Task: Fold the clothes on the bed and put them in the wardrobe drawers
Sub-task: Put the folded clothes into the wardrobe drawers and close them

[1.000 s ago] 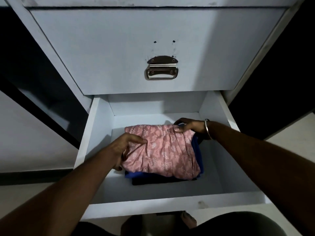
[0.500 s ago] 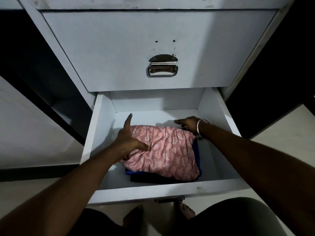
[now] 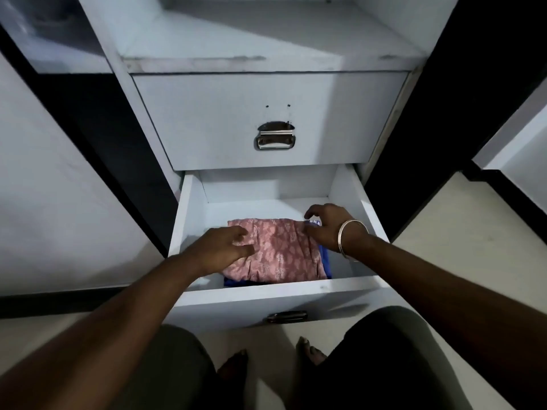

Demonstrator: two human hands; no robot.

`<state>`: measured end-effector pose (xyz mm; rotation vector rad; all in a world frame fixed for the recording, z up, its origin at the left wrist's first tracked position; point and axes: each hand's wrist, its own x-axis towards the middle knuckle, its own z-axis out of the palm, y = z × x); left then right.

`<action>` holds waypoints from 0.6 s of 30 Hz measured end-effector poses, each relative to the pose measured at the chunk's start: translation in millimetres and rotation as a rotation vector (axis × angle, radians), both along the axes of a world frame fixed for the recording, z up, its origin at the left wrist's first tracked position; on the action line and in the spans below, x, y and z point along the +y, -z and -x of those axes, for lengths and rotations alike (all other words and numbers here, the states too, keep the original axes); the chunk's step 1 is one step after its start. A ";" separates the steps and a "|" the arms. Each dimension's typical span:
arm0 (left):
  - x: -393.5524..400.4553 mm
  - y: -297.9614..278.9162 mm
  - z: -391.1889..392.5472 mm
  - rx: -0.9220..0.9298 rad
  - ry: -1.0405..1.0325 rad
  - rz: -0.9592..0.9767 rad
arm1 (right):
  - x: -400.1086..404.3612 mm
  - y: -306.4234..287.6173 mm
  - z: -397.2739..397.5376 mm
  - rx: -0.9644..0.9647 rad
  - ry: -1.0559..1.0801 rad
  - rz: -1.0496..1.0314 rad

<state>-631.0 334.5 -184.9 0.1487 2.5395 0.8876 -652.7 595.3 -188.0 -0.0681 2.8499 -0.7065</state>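
Note:
A folded pink patterned garment lies on top of a blue folded garment inside the open lower drawer of the white wardrobe. My left hand hovers over the pink garment's left edge with fingers spread and nothing in it. My right hand, with a metal bangle on the wrist, is over the garment's far right corner, fingers apart, thumb near the cloth. Whether either hand touches the cloth is unclear.
The upper drawer is closed, with a metal handle. A bare shelf runs above it. Dark wardrobe doors stand open on both sides. My knees and bare feet are on the floor just in front of the drawer.
Both hands have lifted off the pink garment and drawn back with fingers loosened. The view has tilted up and back, showing the shelf above and the drawer's front.

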 end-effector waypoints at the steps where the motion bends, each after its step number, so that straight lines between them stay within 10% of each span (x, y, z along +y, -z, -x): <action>1: -1.1 -11.4 -13.2 0.010 -0.015 -0.063 | -0.7 -11.7 -14.0 0.035 -0.036 0.021; 18: -7.4 -32.1 -102.9 0.354 -0.030 0.250 | -18.0 -45.2 -111.4 0.086 -0.300 -0.342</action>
